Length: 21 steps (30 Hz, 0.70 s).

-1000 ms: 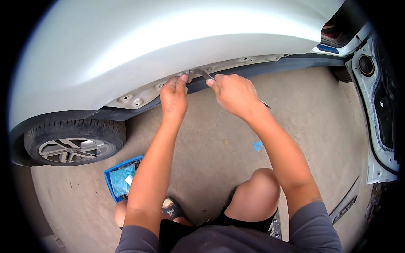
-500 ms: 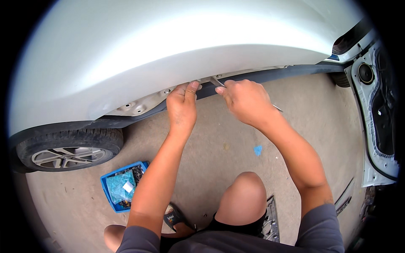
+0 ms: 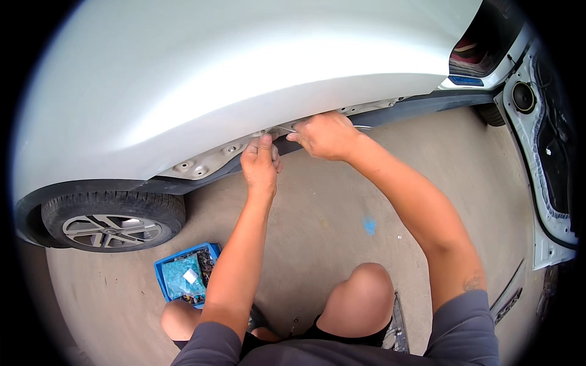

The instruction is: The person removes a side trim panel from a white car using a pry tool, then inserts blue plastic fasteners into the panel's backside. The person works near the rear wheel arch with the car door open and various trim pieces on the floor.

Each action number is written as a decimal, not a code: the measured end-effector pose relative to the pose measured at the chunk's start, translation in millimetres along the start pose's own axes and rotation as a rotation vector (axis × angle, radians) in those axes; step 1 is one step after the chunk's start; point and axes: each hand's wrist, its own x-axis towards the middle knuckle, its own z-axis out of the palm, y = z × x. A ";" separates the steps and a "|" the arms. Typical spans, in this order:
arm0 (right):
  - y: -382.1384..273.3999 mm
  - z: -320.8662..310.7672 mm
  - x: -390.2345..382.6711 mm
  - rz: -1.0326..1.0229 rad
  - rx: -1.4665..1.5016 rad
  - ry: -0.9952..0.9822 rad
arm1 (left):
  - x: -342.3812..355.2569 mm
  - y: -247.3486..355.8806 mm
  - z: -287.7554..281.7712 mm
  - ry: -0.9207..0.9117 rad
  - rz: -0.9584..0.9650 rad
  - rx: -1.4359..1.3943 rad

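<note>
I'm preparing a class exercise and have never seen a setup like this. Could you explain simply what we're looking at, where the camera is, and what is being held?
There is no robot here: these are a person's two bare hands. The view comes from a fisheye camera worn on the head, looking down, so straight edges bend near the rim.

The right hand grips a thin metal tool. The left hand is at the lower edge of a pale car body; whether it holds anything is hard to see.

On the left is a wheel. On the floor sits a blue tray with a teal bag and small dark pieces in it. At the right is a car door's inner side.
</note>
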 end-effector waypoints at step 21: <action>-80.3 36.2 -12.4 0.041 0.276 -0.469 | -68.0 54.1 -108.4 -0.324 0.349 1.187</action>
